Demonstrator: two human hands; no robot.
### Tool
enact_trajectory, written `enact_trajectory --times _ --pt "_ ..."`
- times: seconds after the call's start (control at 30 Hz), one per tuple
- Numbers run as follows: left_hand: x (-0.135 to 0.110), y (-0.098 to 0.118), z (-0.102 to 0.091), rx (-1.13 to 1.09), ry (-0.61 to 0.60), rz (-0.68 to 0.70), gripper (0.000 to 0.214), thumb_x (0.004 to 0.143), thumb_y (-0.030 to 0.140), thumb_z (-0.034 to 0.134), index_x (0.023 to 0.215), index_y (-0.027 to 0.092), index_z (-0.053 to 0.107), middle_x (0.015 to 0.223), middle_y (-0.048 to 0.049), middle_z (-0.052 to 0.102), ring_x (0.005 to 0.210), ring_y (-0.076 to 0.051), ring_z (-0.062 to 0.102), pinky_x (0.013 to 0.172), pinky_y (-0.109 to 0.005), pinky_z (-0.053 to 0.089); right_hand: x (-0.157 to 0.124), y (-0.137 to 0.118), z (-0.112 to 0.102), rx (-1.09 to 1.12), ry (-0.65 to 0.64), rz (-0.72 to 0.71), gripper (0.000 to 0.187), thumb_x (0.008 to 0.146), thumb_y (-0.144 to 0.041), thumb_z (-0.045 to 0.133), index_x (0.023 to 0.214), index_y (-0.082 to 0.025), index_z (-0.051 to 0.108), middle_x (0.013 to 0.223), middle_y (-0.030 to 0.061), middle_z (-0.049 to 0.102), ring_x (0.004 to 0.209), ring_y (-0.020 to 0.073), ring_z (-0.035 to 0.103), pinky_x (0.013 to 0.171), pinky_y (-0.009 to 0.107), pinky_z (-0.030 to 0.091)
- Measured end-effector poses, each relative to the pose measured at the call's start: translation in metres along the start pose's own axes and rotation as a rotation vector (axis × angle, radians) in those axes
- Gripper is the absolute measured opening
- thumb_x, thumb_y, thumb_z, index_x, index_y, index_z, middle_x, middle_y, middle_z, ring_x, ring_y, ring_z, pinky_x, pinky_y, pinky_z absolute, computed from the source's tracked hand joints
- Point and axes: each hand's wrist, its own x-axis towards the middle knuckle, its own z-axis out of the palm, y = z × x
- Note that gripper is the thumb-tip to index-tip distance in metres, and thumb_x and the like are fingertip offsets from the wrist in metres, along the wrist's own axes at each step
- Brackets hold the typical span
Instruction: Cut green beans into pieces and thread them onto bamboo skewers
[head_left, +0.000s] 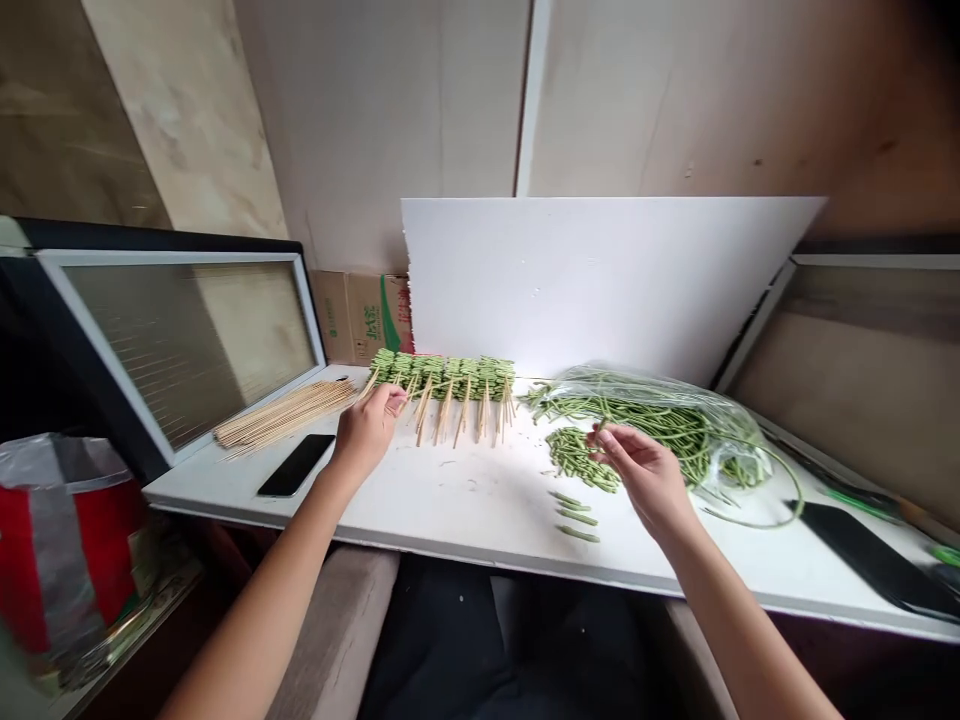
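My left hand (367, 428) is closed in a pinch beside the left end of a row of skewered green bean pieces (480, 378). Bare stick ends of the skewers point toward me, close to its fingertips; what the pinch holds, if anything, I cannot make out. Over a heap of cut bean pieces (577, 455), my right hand (643, 472) pinches a short green bean piece (602, 425) between thumb and fingers. Several cut pieces (577, 533) lie apart in a column nearer the table edge.
Long green beans (675, 425) spill from a clear plastic bag at right. Bare wooden skewers (285, 415) lie at left near a black phone (298, 465). Another dark flat device (877, 555) rests at right. A white board (600, 280) and a cardboard box (352, 315) stand behind.
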Motion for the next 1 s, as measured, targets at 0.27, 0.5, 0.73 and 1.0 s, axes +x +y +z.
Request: enact_trajectory --times 0.27,0.5,0.73,1.0 --pt "-0.035 0.083 0.005 -0.192 -0.042 0.112 0.028 0.105 0.044 0.044 0.102 0.034 0.070 0.079 -0.0030 0.074 0.078 -0.024 0.074 0.073 -0.037 0.058 -0.017 -0.035 -0.007 0.374 -0.031 0.145 0.034 0.082 -0.052 0.089 0.098 -0.023 0.081 0.103 0.0066 0.080 0.104 0.0233 0.076 0.099 0.039 0.061" --pt "-0.052 0.096 0.013 -0.240 -0.086 0.125 0.028 0.105 0.046 0.045 0.099 0.035 0.070 0.077 -0.0030 0.075 0.077 -0.025 0.075 0.074 -0.038 0.060 -0.026 -0.044 0.000 0.508 -0.049 0.143 0.028 0.084 -0.046 0.088 0.100 -0.024 0.081 0.108 0.0052 0.081 0.107 0.0216 0.077 0.103 0.034 0.060" --pt "-0.061 0.096 0.021 -0.270 -0.125 0.167 0.025 0.107 0.039 0.050 0.101 0.024 0.069 0.076 0.0003 0.074 0.068 -0.017 0.072 0.067 -0.028 0.052 -0.028 -0.040 0.003 0.557 -0.077 0.161 0.025 0.086 -0.045 0.087 0.099 -0.023 0.084 0.108 0.0046 0.083 0.108 0.0210 0.079 0.095 0.025 0.062" --pt "-0.063 0.096 0.021 -0.275 -0.111 0.201 0.020 0.105 0.031 0.055 0.099 0.021 0.071 0.073 0.0021 0.073 0.064 -0.013 0.068 0.064 -0.023 0.047 -0.027 -0.037 0.003 0.490 -0.032 0.156 0.029 0.083 -0.047 0.090 0.100 -0.025 0.084 0.108 0.0064 0.084 0.103 0.0242 0.081 0.082 0.027 0.065"
